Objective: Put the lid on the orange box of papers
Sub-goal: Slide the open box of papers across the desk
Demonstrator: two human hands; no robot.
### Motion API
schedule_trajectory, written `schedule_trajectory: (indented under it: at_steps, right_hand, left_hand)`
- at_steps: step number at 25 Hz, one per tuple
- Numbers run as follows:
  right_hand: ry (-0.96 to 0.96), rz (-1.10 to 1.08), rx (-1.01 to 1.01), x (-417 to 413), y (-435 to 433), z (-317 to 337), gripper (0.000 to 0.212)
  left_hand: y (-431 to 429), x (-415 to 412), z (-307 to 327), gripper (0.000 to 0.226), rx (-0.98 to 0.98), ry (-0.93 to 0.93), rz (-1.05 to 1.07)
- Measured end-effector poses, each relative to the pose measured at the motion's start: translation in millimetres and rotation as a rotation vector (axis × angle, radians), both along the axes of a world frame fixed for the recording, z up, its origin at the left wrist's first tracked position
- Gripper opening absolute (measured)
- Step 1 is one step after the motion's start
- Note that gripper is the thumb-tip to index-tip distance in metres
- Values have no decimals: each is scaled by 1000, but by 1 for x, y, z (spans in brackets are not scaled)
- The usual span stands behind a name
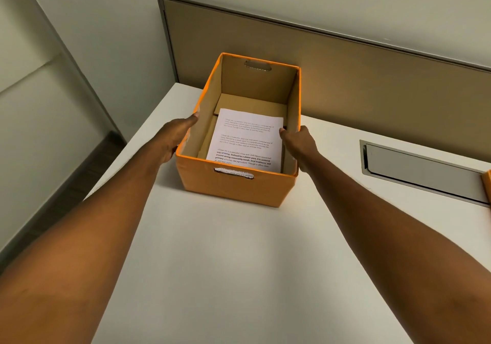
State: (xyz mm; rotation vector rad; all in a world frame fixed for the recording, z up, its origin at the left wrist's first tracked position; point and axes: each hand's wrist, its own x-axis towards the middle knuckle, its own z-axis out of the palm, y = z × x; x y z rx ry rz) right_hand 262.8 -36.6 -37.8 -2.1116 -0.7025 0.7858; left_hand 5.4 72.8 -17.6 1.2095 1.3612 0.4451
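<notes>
An orange cardboard box [233, 184] stands open on the white desk [225, 264], with cut-out handles at its near and far ends. Printed white papers [245, 142] lie flat on its brown bottom. My left hand [178, 136] presses against the box's left wall, thumb at the rim. My right hand [299, 139] grips the right wall, thumb hooked inside over the rim. An orange sliver [486, 184] at the right edge of view may be the lid; most of it is out of frame.
A tan partition panel [372, 78] rises behind the desk, just beyond the box. A grey metal cable flap [425, 168] is set into the desk at the right. The desk's left edge drops to the floor [53, 184].
</notes>
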Motion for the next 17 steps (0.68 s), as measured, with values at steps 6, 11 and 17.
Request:
schedule_trajectory:
  at_steps: [6, 11, 17]
  right_hand:
    - [-53, -38, 47, 0, -17, 10, 30]
    - [-114, -35, 148, 6, -60, 26, 29]
    - [-217, -15, 160, 26, -144, 54, 28]
  left_hand:
    - [-20, 12, 6, 52, 64, -15, -31]
    - [-69, 22, 26, 40, 229, -12, 35]
    - [-156, 38, 44, 20, 312, 19, 42]
